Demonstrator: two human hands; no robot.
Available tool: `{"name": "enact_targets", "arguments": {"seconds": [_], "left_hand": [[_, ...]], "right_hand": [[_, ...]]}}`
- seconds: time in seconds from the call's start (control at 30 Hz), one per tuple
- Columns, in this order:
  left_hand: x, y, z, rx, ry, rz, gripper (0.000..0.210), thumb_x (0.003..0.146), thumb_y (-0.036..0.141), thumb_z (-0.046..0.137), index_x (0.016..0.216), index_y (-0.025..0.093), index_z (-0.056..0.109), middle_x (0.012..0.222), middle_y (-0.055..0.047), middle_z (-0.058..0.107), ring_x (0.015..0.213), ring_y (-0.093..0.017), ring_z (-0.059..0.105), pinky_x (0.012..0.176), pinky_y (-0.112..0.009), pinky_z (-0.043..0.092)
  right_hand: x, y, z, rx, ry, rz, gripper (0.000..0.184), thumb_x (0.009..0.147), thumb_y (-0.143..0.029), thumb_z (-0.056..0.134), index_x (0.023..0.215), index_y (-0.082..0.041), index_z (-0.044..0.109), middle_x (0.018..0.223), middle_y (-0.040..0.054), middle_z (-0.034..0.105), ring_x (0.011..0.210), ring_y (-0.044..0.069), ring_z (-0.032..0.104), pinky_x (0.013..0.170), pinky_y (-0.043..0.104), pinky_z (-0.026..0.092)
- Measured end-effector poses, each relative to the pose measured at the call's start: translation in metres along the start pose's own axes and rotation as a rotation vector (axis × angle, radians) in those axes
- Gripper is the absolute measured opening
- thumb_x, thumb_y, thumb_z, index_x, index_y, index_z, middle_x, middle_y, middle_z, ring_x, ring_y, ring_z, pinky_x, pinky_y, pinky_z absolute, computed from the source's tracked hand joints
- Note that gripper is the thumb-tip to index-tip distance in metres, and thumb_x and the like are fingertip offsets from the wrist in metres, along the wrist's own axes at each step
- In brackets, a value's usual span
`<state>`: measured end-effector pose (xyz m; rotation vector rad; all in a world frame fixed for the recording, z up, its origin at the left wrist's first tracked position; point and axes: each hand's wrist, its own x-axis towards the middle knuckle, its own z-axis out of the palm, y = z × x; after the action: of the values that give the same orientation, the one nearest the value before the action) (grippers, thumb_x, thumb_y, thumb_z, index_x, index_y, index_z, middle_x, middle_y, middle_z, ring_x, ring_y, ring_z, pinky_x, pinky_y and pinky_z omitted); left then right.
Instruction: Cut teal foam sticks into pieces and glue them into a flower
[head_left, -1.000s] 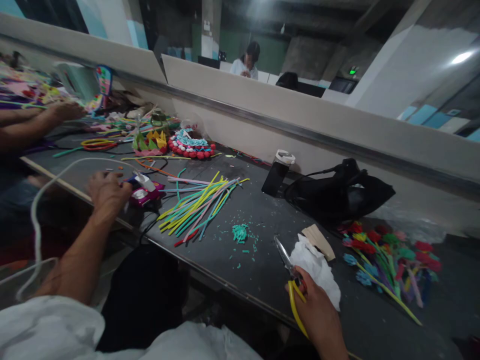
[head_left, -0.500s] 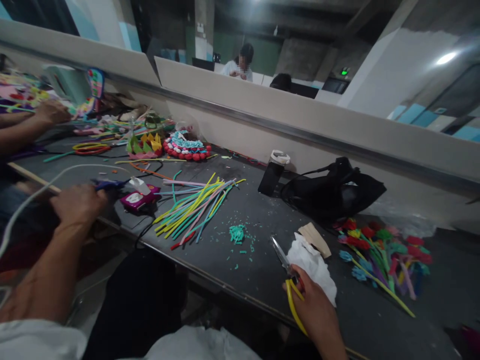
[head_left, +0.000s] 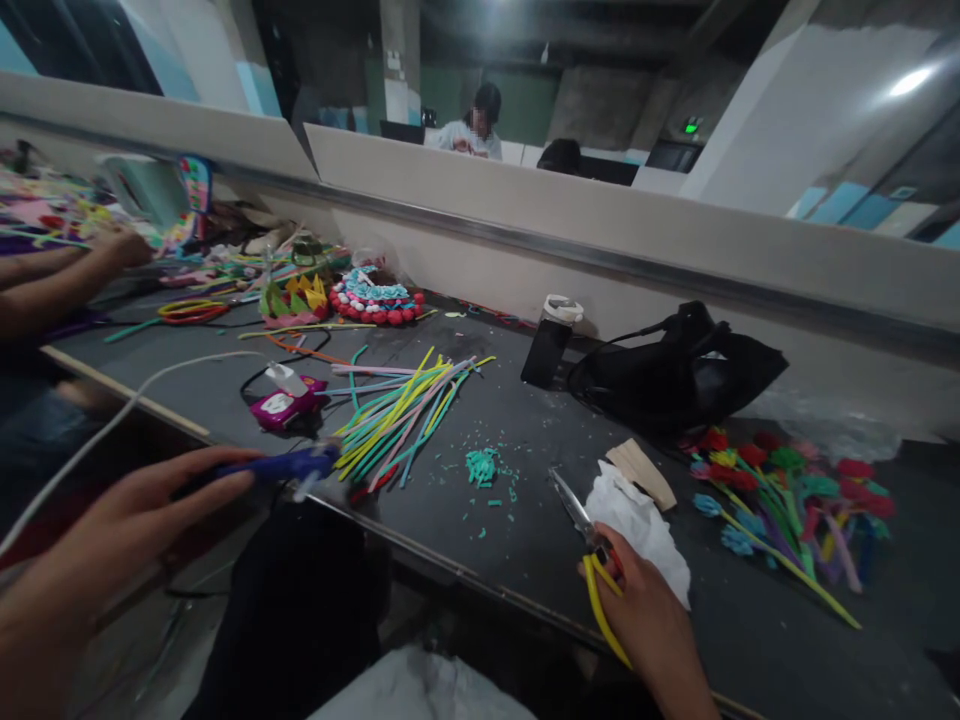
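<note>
My left hand (head_left: pixel 176 490) is closed around a blue glue gun (head_left: pixel 289 466), partly blurred, which it holds over the table's front edge. The tool's front end points right, toward a bundle of yellow, teal and pink pipe cleaners (head_left: pixel 409 415). In my right hand (head_left: pixel 645 600) are pliers (head_left: pixel 576 505) with yellow and red handles, their metal jaws pointing up and left. Crumpled white paper (head_left: pixel 637 530) lies just beside that hand. Left of the jaws is a small pile of teal clippings (head_left: pixel 481 467).
A purple power socket (head_left: pixel 283 408) with a white plug sits left of the bundle. Pipe cleaner flowers (head_left: pixel 795 500) lie at the right, below a black bag (head_left: pixel 675 370). A dark cup (head_left: pixel 551 345) stands near the divider (head_left: pixel 480 215). Another person's hand (head_left: pixel 120 247) is at far left.
My left hand has come down and nearer with the glue gun, away from beside the power socket. My right hand still holds the pliers. The view has shifted slightly.
</note>
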<state>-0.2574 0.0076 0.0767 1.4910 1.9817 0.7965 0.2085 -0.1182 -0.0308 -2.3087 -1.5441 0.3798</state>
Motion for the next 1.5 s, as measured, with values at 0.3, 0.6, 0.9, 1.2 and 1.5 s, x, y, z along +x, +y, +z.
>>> {"name": "enact_targets", "arguments": {"seconds": [0.3, 0.6, 0.9, 1.2, 1.5], "left_hand": [[-0.066, 0.082, 0.127, -0.383, -0.414, 0.653, 0.026, 0.079, 0.034, 0.068, 0.105, 0.033, 0.072, 0.102, -0.003, 0.072, 0.094, -0.022, 0.065, 0.087, -0.030, 0.047], [-0.093, 0.114, 0.193, -0.431, -0.293, 0.927, 0.024, 0.083, 0.025, 0.067, 0.106, 0.023, 0.065, 0.096, -0.006, 0.070, 0.088, -0.019, 0.063, 0.079, -0.030, 0.048], [-0.091, 0.112, 0.223, -0.199, -0.061, 1.354, 0.014, 0.087, 0.021, 0.062, 0.100, 0.018, 0.061, 0.093, -0.008, 0.068, 0.082, -0.018, 0.060, 0.075, -0.031, 0.049], [-0.067, 0.142, 0.274, -0.054, 0.056, 1.266, 0.018, 0.092, 0.029, 0.053, 0.099, 0.018, 0.066, 0.093, -0.008, 0.067, 0.085, -0.019, 0.059, 0.077, -0.032, 0.047], [-0.053, 0.164, 0.306, 0.281, -0.046, 1.085, 0.027, 0.095, 0.030, 0.041, 0.092, 0.022, 0.067, 0.092, -0.009, 0.064, 0.085, -0.022, 0.055, 0.077, -0.034, 0.041]], "right_hand": [[0.013, -0.006, -0.014, -0.267, -0.030, -0.155, 0.054, 0.083, -0.019, 0.050, 0.138, -0.016, 0.049, 0.105, 0.0102, 0.070, 0.100, 0.024, 0.064, 0.089, 0.032, 0.045], [-0.005, -0.030, -0.032, 0.095, 0.225, -0.071, 0.048, 0.091, -0.039, 0.047, 0.131, -0.015, 0.057, 0.103, 0.0152, 0.070, 0.096, 0.029, 0.064, 0.086, 0.042, 0.047], [-0.030, -0.022, -0.014, 0.993, 0.068, 0.142, 0.057, 0.082, -0.058, 0.061, 0.120, -0.015, 0.062, 0.085, 0.0087, 0.074, 0.067, 0.020, 0.067, 0.057, 0.028, 0.053], [-0.004, -0.008, -0.009, 1.074, 0.222, 0.091, 0.049, 0.085, -0.054, 0.058, 0.114, -0.015, 0.064, 0.080, 0.0066, 0.072, 0.062, 0.014, 0.063, 0.051, 0.023, 0.051], [0.005, 0.010, 0.009, 0.789, 0.380, 0.016, 0.043, 0.087, -0.048, 0.054, 0.113, -0.015, 0.065, 0.094, 0.0103, 0.074, 0.075, 0.020, 0.069, 0.060, 0.027, 0.054]]}}
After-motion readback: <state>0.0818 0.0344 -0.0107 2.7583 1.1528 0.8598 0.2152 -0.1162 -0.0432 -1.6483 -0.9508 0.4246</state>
